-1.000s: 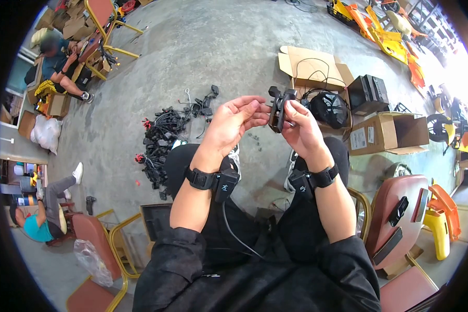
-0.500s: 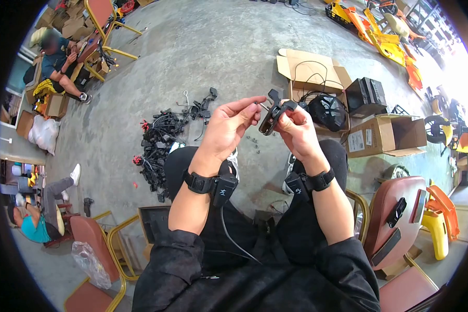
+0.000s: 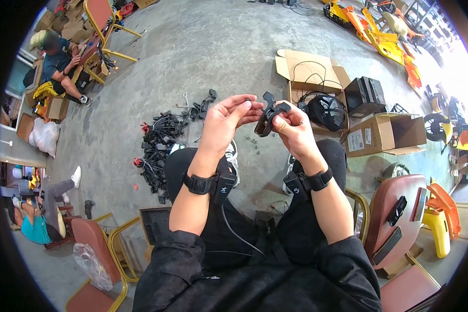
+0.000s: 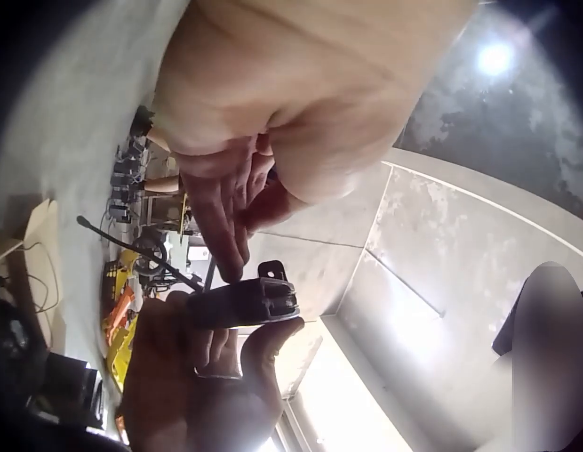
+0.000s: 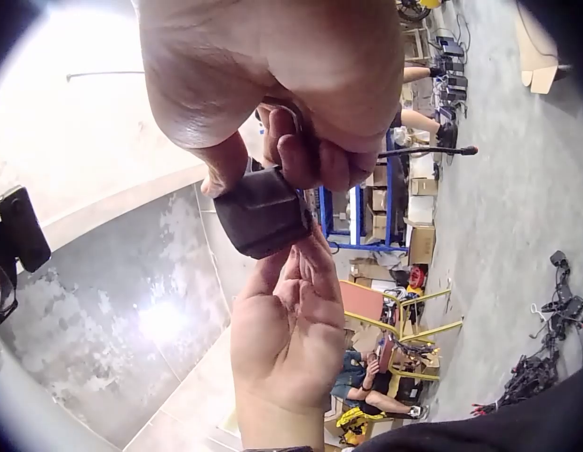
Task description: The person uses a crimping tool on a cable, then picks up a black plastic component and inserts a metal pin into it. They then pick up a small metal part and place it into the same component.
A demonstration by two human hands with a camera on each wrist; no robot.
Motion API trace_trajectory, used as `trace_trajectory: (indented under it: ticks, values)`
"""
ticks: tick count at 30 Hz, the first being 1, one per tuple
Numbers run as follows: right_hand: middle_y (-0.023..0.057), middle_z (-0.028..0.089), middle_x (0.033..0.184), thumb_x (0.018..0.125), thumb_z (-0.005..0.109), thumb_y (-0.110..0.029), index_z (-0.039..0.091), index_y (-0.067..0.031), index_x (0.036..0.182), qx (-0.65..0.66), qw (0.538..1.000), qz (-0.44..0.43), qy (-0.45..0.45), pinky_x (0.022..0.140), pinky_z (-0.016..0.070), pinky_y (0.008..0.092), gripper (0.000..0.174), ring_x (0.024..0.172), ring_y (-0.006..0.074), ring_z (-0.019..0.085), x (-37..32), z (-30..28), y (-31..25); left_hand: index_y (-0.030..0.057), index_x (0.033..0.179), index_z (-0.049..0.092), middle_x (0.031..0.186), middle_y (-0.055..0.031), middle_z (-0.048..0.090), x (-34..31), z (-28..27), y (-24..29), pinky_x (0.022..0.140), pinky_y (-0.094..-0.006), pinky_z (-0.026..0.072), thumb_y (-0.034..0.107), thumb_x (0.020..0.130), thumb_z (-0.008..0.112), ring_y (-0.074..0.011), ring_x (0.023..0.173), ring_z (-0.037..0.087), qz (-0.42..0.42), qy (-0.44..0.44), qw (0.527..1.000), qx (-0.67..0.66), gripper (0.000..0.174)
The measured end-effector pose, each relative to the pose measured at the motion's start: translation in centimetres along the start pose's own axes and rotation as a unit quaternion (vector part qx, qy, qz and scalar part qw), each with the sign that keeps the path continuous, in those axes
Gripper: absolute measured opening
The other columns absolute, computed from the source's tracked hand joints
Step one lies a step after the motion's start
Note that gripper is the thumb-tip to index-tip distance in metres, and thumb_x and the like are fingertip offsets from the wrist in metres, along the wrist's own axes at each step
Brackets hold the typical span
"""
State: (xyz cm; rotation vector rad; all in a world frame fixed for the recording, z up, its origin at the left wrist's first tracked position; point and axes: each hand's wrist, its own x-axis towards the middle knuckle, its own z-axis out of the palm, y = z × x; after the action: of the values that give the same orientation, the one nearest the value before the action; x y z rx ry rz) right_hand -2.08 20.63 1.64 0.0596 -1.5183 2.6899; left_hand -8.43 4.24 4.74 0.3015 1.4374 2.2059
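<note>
In front of the lap, my right hand (image 3: 295, 127) grips a black plastic part (image 3: 265, 122) with forked arms, its thumb pressed against the near side. From below, in the right wrist view, the part shows a smooth boxy body (image 5: 263, 215). A thin dark rod (image 4: 145, 252) with a rounded end reaches toward the floor beside it in the left wrist view. My left hand (image 3: 224, 122) faces the part from the left, thumb and forefinger pinching a small dark piece (image 3: 248, 101) mostly hidden by the fingertips. Its other fingers lie close to the part's body.
A heap of black cabled parts (image 3: 164, 138) lies on the floor at left. Right of my hands are an opened carton (image 3: 309, 67), a black box (image 3: 365, 98) and another carton (image 3: 379, 132). Chairs (image 3: 398, 218) flank me; two people sit at far left.
My right hand has tilted the black part, bringing its forked arms into view. Half a second ago a thin shiny shaft showed between my left fingertips and the part; now those fingertips are drawn back left.
</note>
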Motion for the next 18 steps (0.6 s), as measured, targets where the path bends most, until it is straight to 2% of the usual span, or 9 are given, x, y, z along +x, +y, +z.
trace_trajectory:
  ticks: [5, 10, 12, 13, 18]
  values:
    - [-0.0031, 0.059, 0.083, 0.083, 0.067, -0.01, 0.058, -0.003, 0.1, -0.015, 1.0, -0.001, 0.001, 0.073, 0.0438, 0.0184, 0.02, 0.078, 0.002, 0.053, 0.1, -0.2, 0.2, -0.0024, 0.107, 0.06, 0.096, -0.0103, 0.065, 0.0, -0.1, -0.1, 0.078, -0.0257, 0.0519, 0.011, 0.089, 0.057, -0.0149, 0.085, 0.064, -0.004, -0.006, 1.0, 0.014, 0.022]
    - [-0.0046, 0.056, 0.077, 0.082, 0.068, -0.007, 0.057, -0.0019, 0.102, -0.06, 0.998, -0.015, 0.006, 0.066, 0.0422, 0.017, 0.023, 0.073, 0.0, 0.05, 0.0, 0.3, -0.3, -0.0023, 0.105, 0.062, 0.095, -0.0085, 0.066, 0.0, -0.9, -0.7, 0.077, -0.0243, 0.0496, 0.009, 0.087, 0.06, -0.013, 0.085, 0.062, 0.008, -0.024, 0.999, 0.045, 0.021]
    - [-0.0046, 0.055, 0.077, 0.081, 0.068, -0.007, 0.056, -0.0014, 0.102, -0.102, 0.994, -0.022, 0.009, 0.064, 0.0417, 0.0168, 0.025, 0.071, 0.0, 0.049, -0.2, 0.1, -0.1, -0.0024, 0.106, 0.062, 0.096, -0.0082, 0.066, -0.1, -1.0, -0.6, 0.077, -0.0242, 0.0483, 0.007, 0.088, 0.059, -0.0118, 0.083, 0.061, -0.033, -0.06, 0.996, -0.061, 0.021]
    - [-0.0045, 0.054, 0.076, 0.081, 0.069, -0.006, 0.055, -0.001, 0.103, -0.144, 0.989, -0.028, 0.012, 0.062, 0.0413, 0.0166, 0.027, 0.07, 0.0, 0.049, -0.3, 0.1, -0.1, -0.0024, 0.106, 0.062, 0.096, -0.0082, 0.066, -0.1, -0.9, -0.5, 0.077, -0.0242, 0.0483, 0.007, 0.088, 0.059, -0.0118, 0.083, 0.061, -0.033, -0.06, 0.996, -0.061, 0.021]
    - [-0.0046, 0.053, 0.076, 0.08, 0.07, -0.007, 0.053, -0.0006, 0.106, -0.143, 0.988, -0.054, 0.033, 0.06, 0.0387, 0.0153, 0.032, 0.068, -0.0004, 0.048, -0.4, 0.7, -0.3, -0.0029, 0.109, 0.061, 0.098, -0.0088, 0.066, 0.0, -0.9, -0.3, 0.077, -0.0247, 0.0485, 0.004, 0.088, 0.057, -0.0119, 0.083, 0.061, -0.01, -0.06, 0.997, -0.046, 0.022]
